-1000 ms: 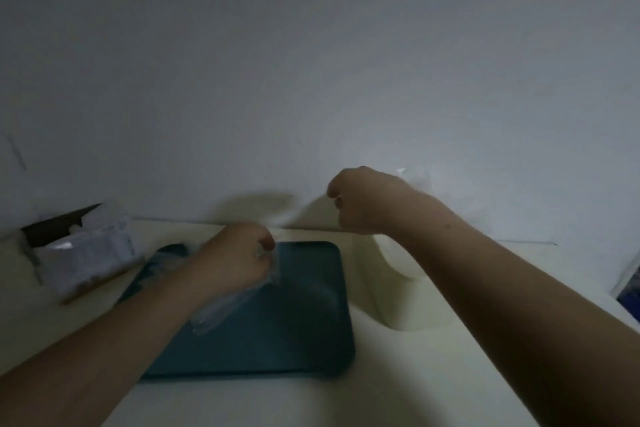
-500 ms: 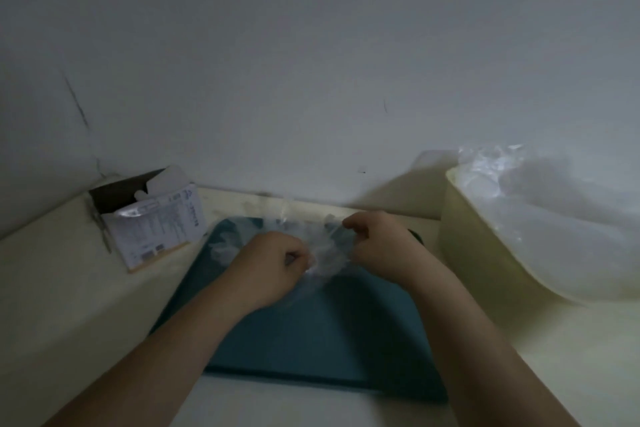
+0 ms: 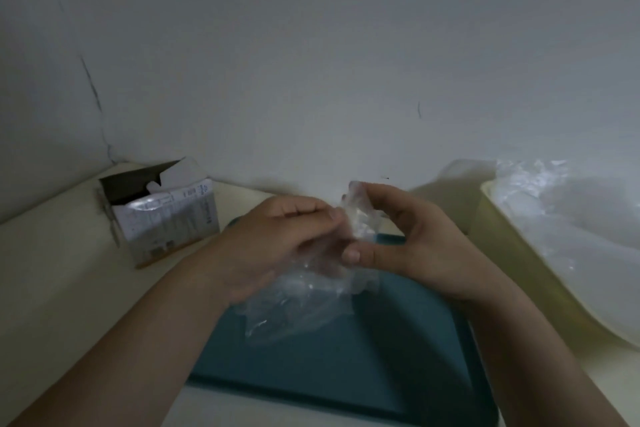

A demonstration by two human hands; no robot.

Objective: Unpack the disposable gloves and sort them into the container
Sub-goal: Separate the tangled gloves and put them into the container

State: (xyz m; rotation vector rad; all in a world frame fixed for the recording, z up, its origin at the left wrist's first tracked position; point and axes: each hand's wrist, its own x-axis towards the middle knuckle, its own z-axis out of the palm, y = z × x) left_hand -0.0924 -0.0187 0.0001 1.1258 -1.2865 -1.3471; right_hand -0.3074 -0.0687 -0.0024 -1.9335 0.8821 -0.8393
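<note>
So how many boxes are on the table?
1. The open cardboard box stands at the back left of the table, by the wall. Others may be out of view.

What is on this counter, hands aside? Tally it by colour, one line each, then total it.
Teal: 1, the tray
Yellow: 1, the container
White printed: 1, the open box
Clear: 1, the plastic glove bundle held over the tray
Total: 4

Two hands (image 3: pixel 277 246), one box (image 3: pixel 162 215), one tray (image 3: pixel 346 374) (teal), one container (image 3: pixel 519 270).
</note>
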